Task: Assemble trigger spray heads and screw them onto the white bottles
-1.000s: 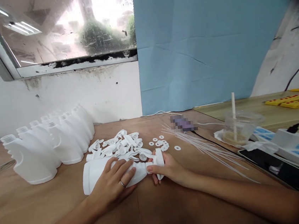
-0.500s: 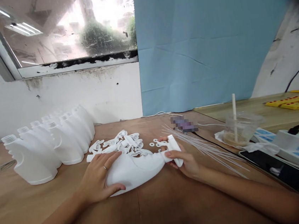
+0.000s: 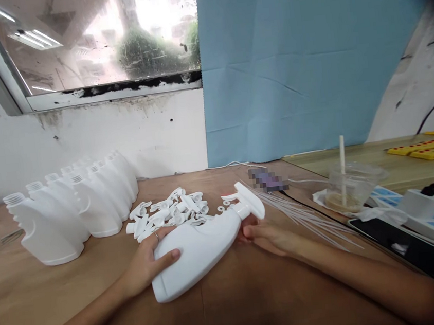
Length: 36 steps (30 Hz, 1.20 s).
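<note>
A white spray bottle (image 3: 199, 255) lies tilted above the table, its base toward the lower left. My left hand (image 3: 152, 260) is closed around its lower body, thumb across the near side. On its neck sits a white trigger spray head (image 3: 250, 203), pointing up and to the right. Just below that head is my right hand (image 3: 267, 237), close to the neck; its fingertips are partly hidden and blurred, so I cannot tell whether they grip it. Behind the bottle lies a pile of loose white trigger spray heads (image 3: 176, 213).
Rows of uncapped white bottles (image 3: 53, 231) stand at the left. Small white rings (image 3: 221, 209) and thin white tubes (image 3: 304, 215) lie beyond my right hand. Farther right are a plastic cup with a straw (image 3: 344, 190), a power strip (image 3: 420, 218) and a black cable (image 3: 315, 211).
The bottle has tilted, its neck end rising and its base moving down toward me. My right hand has let go of the spray head and dropped below it. My left hand keeps its hold.
</note>
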{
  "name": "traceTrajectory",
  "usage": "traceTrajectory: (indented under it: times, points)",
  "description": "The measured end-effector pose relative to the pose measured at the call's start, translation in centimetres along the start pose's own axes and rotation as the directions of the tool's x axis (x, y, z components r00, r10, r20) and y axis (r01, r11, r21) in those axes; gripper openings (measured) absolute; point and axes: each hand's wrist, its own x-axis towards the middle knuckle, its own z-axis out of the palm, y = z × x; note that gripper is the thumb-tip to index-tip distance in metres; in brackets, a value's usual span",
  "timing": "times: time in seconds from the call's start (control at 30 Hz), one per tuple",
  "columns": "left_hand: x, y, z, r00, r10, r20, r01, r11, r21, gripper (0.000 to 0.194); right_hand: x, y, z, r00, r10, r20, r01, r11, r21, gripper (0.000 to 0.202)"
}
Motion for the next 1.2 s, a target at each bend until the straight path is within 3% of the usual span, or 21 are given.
traceTrajectory:
  times: [0.13, 0.53, 0.63, 0.7, 0.77, 0.87, 0.97, 1.2]
  points:
    - [0.0, -0.2, 0.9, 0.999, -0.025, 0.031, 0.027, 0.997, -0.076, 0.04, 0.2, 0.8, -0.5, 0.99, -0.005, -0.143, -0.001, 0.999, -0.04, 0.061]
    - [0.0, -0.8, 1.0, 0.994, -0.076, 0.083, 0.095, 0.965, -0.245, 0.041, 0.2, 1.0, -0.4, 0.994, 0.043, -0.099, -0.025, 0.983, 0.183, 0.058]
    - [0.0, -0.6, 0.8, 0.964, -0.161, 0.21, 0.241, 0.863, -0.444, 0.042, 0.3, 0.9, -0.5, 0.992, 0.075, -0.105, -0.045, 0.962, 0.269, 0.055]
    - [0.0, -0.4, 0.8, 0.923, -0.181, 0.338, 0.36, 0.714, -0.6, 0.044, 0.4, 0.7, -0.5, 0.992, 0.07, -0.102, -0.038, 0.957, 0.289, 0.05]
    - [0.1, -0.2, 0.9, 0.903, -0.137, 0.408, 0.405, 0.591, -0.698, 0.046, 0.6, 0.5, -0.5, 0.995, 0.062, -0.08, -0.038, 0.962, 0.271, 0.044]
    - [-0.1, -0.1, 1.6, 0.944, -0.078, 0.319, 0.305, 0.569, -0.764, 0.047, 1.0, 0.3, -0.1, 0.997, 0.028, -0.078, -0.016, 0.988, 0.155, 0.037]
    - [-0.5, 0.3, 2.6, 0.99, -0.05, 0.129, 0.13, 0.654, -0.746, 0.043, 1.0, 0.2, 0.6, 0.988, -0.023, -0.155, 0.023, 1.0, -0.006, 0.034]
    - [-1.2, 2.5, 4.7, 0.987, 0.121, -0.107, -0.159, 0.855, -0.493, 0.035, 0.2, -1.3, 2.5, 0.964, -0.073, -0.256, 0.005, 0.966, -0.258, 0.037]
